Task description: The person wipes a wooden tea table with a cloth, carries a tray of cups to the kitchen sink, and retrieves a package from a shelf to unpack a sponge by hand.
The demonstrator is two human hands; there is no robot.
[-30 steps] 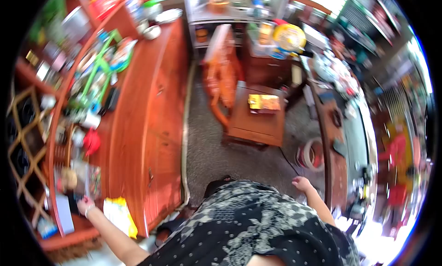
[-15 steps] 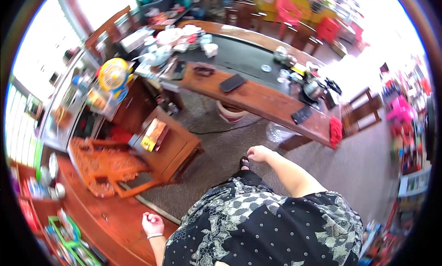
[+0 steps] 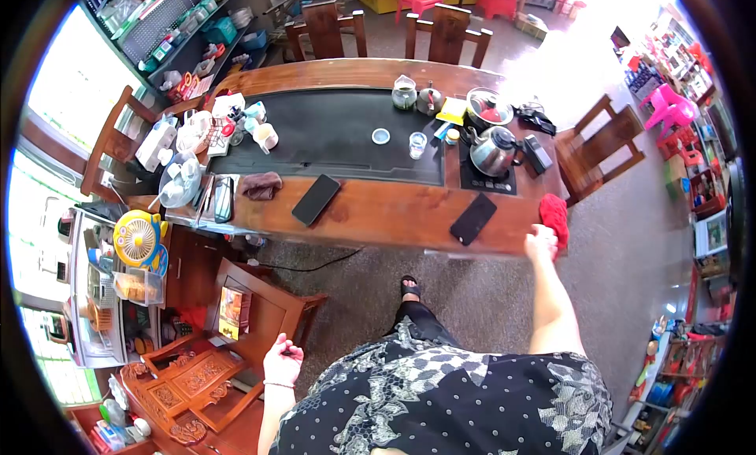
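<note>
The landmark for all positions is the long wooden table (image 3: pixel 394 211) in front of me. My right hand (image 3: pixel 541 241) is at the table's near right corner, against the red cloth (image 3: pixel 554 211), which lies bunched over that corner; the fingers are bent toward the cloth, but I am unable to determine how far apart they are or whether they have hold of it. My left hand (image 3: pixel 283 362) is raised on the near side of the table, well apart from its edge; its fingers are half curled and loosely spaced, and they hold nothing that I can see. Along the table's near wooden strip, from left to right, are the brown cloth (image 3: pixel 261 186), a black phone (image 3: pixel 316 199) set at a slant, and a second black phone (image 3: pixel 473 219), the latter near the red cloth. The metal kettle (image 3: pixel 494 151) stands on the hot plate (image 3: pixel 488 181) at the table's right side, behind the second phone. A drinking glass (image 3: pixel 417 146) stands left of the kettle on the table's dark inset panel (image 3: pixel 331 140). A wooden chair (image 3: pixel 605 146) faces the table's right end, and a yellow fan (image 3: pixel 138 239) stands beyond its near left corner
</note>
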